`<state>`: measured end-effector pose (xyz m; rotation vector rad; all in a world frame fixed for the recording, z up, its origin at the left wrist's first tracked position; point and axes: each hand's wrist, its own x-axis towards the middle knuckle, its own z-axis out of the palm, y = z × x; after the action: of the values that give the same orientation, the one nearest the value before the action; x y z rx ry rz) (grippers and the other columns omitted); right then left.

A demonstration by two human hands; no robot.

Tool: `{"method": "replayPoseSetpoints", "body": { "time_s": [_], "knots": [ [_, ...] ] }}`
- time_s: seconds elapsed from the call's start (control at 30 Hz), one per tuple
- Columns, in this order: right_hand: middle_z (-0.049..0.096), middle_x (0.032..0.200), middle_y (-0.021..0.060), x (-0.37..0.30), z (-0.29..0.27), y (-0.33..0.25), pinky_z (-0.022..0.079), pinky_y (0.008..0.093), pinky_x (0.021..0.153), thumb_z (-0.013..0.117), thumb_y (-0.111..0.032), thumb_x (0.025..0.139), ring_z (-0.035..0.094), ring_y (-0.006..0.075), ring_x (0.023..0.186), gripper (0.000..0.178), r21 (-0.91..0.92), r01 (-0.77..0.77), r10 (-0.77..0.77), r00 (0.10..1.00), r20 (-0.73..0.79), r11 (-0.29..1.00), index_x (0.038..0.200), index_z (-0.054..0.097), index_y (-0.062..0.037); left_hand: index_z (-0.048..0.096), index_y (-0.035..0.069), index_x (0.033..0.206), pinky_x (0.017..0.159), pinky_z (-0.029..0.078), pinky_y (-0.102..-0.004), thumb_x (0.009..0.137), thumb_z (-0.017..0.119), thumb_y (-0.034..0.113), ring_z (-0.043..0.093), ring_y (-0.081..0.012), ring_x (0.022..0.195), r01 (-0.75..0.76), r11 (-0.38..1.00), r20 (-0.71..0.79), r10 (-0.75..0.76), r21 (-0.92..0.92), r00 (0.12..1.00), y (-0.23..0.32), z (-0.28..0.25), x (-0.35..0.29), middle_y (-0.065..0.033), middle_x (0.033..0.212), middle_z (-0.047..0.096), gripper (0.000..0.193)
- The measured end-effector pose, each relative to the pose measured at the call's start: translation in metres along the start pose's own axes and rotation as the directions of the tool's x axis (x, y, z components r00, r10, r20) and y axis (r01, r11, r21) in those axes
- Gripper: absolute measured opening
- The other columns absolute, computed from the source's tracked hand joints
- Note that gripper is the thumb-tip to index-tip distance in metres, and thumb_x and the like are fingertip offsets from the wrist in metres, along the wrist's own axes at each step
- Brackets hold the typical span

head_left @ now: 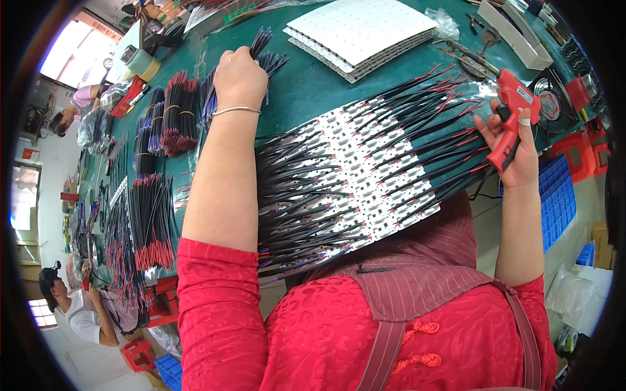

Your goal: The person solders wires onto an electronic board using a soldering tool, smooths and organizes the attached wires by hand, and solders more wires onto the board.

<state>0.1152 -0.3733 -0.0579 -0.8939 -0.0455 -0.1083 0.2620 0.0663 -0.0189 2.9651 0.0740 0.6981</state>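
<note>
My left hand (240, 79) is closed on a bunch of thin dark wires (261, 44), whose ends stick out past the fingers. In my right hand (516, 153) is a red soldering gun (518, 98), its metal nozzle pointing to the far left. Between my forearms, at the near edge of the table, lies a white circuit board panel (355, 169). Rows of black wires with red ends (433, 153) fan out from its right side. More dark wires (293, 208) spread from its left side, partly hidden behind my left forearm.
Banded wire bundles (179, 111) and loose red-tipped wires (151, 225) lie left on the green table (293, 104). A stack of white panels (358, 32) sits at the far side. Right are a pale tray (518, 36) and a small fan (554, 98). Another person (85, 303) works at left.
</note>
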Motion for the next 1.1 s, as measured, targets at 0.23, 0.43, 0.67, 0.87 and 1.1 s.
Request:
{"method": "replayPoseSetpoints", "body": {
  "time_s": [0.23,0.43,0.67,0.87,1.1],
  "knots": [
    [0.062,0.123,0.0147,0.000,0.000,0.000,0.049,0.0494,0.107,0.054,-0.043,0.102,0.063,0.0146,0.094,0.062,-0.010,-0.001,0.001,1.000,0.008,1.000,0.145,0.042,0.0009,0.067,0.003,0.106,0.082,0.052,-0.0506,0.094,0.063,0.030,0.067,-0.0434,0.090,-0.069,0.984,-0.233,0.029,-0.165,0.972,0.007,-0.012,0.000,-0.0210,0.091,0.071,0.030],
    [0.062,0.122,0.0152,0.000,0.000,0.000,0.048,0.0497,0.107,0.054,-0.043,0.103,0.063,0.0149,0.094,0.062,-0.005,0.003,-0.003,1.000,0.007,1.000,0.145,0.042,0.0011,0.068,0.002,0.100,0.058,0.047,-0.0269,0.094,0.073,0.024,0.056,-0.0139,0.060,-0.094,0.448,-0.155,-0.100,-0.889,0.983,0.023,-0.019,-0.003,-0.0040,0.073,0.064,0.023],
    [0.062,0.123,0.0152,-0.001,0.000,0.001,0.049,0.0498,0.107,0.054,-0.043,0.102,0.063,0.0152,0.093,0.061,0.004,0.008,-0.008,1.000,-0.016,1.000,0.143,0.043,0.0014,0.068,0.002,0.100,0.065,0.054,-0.0272,0.094,0.070,0.011,0.064,-0.0143,0.068,0.064,0.062,0.058,-0.095,-0.996,0.994,0.039,-0.010,-0.016,-0.0047,0.078,0.066,0.011],
    [0.062,0.123,0.0151,0.000,0.000,0.002,0.049,0.0498,0.106,0.054,-0.043,0.102,0.063,0.0150,0.092,0.061,0.008,0.010,-0.010,1.000,-0.016,1.000,0.143,0.044,0.0014,0.070,0.000,0.107,0.076,0.055,-0.0289,0.096,0.066,0.010,0.068,-0.0173,0.079,0.057,0.043,0.054,-0.074,-0.997,0.996,0.037,-0.008,-0.015,-0.0098,0.089,0.072,0.015],
    [0.062,0.121,0.0150,-0.002,0.002,0.002,0.050,0.0498,0.105,0.053,-0.044,0.103,0.062,0.0152,0.092,0.061,0.003,0.008,-0.008,0.999,-0.046,1.000,0.142,0.044,0.0011,0.069,-0.001,0.116,0.078,0.054,-0.0298,0.098,0.059,0.010,0.067,-0.0167,0.082,0.124,0.006,0.124,-0.005,-0.992,0.992,0.038,-0.009,-0.019,-0.0084,0.087,0.070,0.024]
  ]
}}
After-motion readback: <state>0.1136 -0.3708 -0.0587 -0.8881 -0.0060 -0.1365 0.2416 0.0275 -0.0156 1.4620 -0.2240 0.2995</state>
